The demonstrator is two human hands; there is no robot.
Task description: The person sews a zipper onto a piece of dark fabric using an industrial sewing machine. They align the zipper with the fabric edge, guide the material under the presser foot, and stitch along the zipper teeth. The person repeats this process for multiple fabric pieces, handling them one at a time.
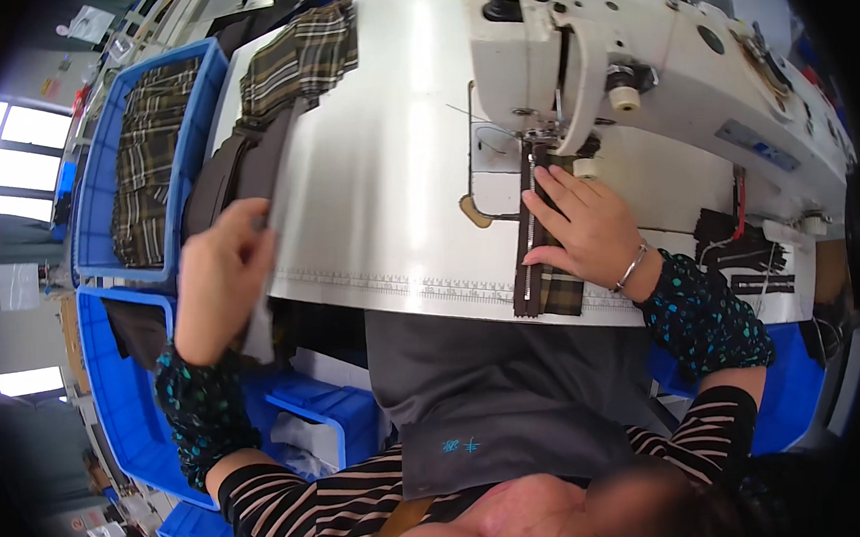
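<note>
My right hand (585, 222) lies with fingers spread on a dark zipper (526, 280) and the plaid fabric piece (561, 292) beneath it. The zipper's upper end runs under the needle area of a white sewing machine (623, 40). At the left edge of the table, my left hand (222, 276) is closed, thumb and forefinger together on the edge of a dark grey fabric piece (271, 165). That piece belongs to or lies against a dark stack; slight blur hides the exact grip.
Folded plaid pieces (299, 60) lie at the table's far left. A blue bin (205, 95) of plaid pieces stands beside it, with another blue bin (128, 410) nearer. More dark zippers (761, 283) rest at the right. A printed ruler strip (402, 288) follows the table's front edge.
</note>
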